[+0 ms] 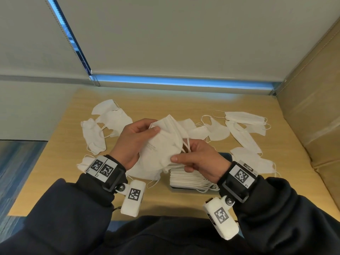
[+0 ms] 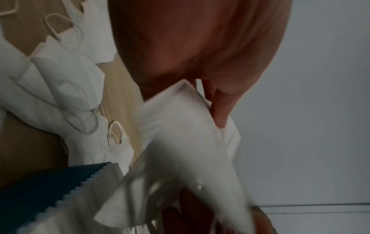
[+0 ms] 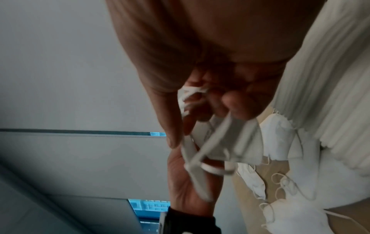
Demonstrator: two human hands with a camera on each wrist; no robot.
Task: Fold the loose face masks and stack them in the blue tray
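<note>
Both hands hold one white face mask [image 1: 161, 144] up above the table's middle. My left hand [image 1: 136, 138] pinches its upper left edge between thumb and fingers; the left wrist view shows a finger tucked into the mask [image 2: 190, 126] fold. My right hand [image 1: 195, 159] pinches the lower right edge with the ear loops [image 3: 202, 152] gathered in its fingers. Under the right hand lies a stack of folded masks [image 1: 189, 179] in the blue tray [image 1: 225, 155], which is mostly hidden. The blue tray [image 2: 50, 190] edge shows in the left wrist view.
Loose white masks lie scattered on the wooden table [image 1: 55, 173]: several at the left [image 1: 110, 118], several at the right [image 1: 244, 129]. A cardboard box [image 1: 316, 107] stands along the right edge. A window blind [image 1: 165, 34] hangs behind the table.
</note>
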